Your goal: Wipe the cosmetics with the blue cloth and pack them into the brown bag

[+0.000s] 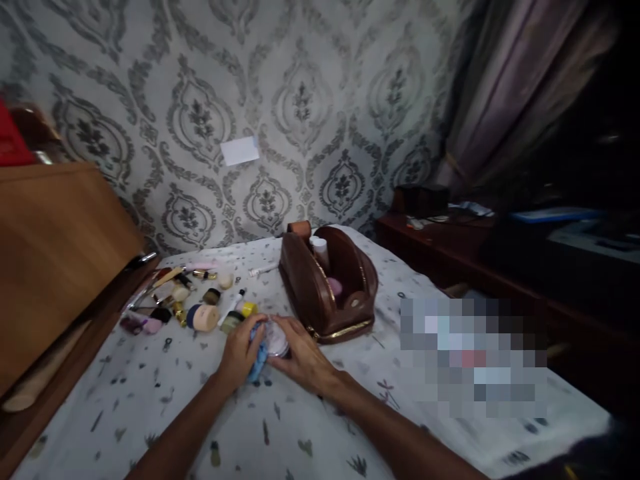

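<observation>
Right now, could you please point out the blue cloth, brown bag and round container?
Blue cloth (257, 367), head view: lower part.
Brown bag (307, 287), head view: left wall.
Round container (277, 339), head view: pale face.

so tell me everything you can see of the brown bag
The dark brown, leather-look bag stands unzipped and gaping on a white patterned cloth. Gold-toned zip edging lines its mouth, and an orange-brown strap-like piece shows at its far end. Inside are a white cylindrical container, a rounded pink item and others hard to identify. The right hand is by its near left corner; contact is unclear.
</observation>
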